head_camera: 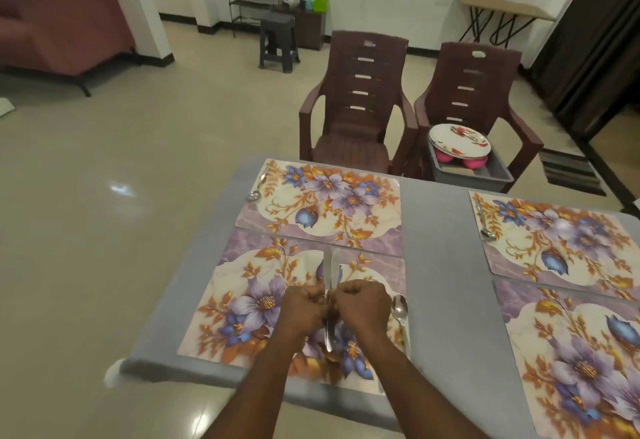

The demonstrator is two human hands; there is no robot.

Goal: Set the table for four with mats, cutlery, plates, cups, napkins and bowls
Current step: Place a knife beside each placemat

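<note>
Both hands, left [302, 310] and right [363, 307], curl their fingers round knives [329, 276] above the near-left mat [242, 300].

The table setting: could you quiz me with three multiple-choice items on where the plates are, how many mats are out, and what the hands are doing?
1. Where is the stack of plates?
A. in the grey bin on a chair
B. on a mat
C. on the floor

2. How many floral mats are laid?
A. two
B. three
C. four

3. The hands are:
A. resting flat
B. gripping knives
C. carrying a cup

Answers: 1 A, plates sit atop the bin; 2 C, two pairs show; 3 B, left hand and right hand curl round blades.
</note>
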